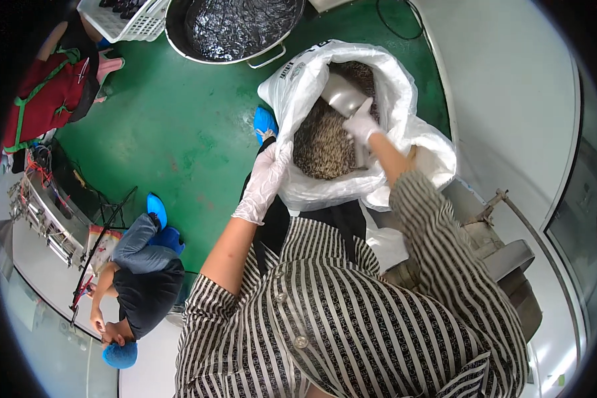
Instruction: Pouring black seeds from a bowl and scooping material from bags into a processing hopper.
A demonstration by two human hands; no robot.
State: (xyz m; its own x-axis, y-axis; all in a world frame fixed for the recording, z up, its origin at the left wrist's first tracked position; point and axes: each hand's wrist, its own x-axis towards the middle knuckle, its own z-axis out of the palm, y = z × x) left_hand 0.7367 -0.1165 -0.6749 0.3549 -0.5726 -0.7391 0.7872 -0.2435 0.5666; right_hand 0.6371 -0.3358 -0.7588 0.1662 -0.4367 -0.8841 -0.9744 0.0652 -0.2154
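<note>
A white woven sack (pixel 395 83) stands in front of me with its mouth folded wide. It holds small dark and pale seeds (pixel 328 146); their exact kind does not show. My left hand (pixel 266 178), in a thin whitish glove, grips the sack's near left rim. Inside the mouth my right hand (pixel 362 123), gloved and slightly blurred, is closed on a shiny metal scoop (pixel 343 95). The scoop lies tilted over the seeds toward the far side. The grip itself is partly hidden by my fingers.
A big round metal pan (pixel 242 33) with dark glossy contents stands on the green floor (pixel 179 113), beside a white plastic basket (pixel 134 26). Two other people are at the left, one crouching by a machine (pixel 50 215). A second white sack (pixel 433 151) and a metal pipe (pixel 544 245) are at right.
</note>
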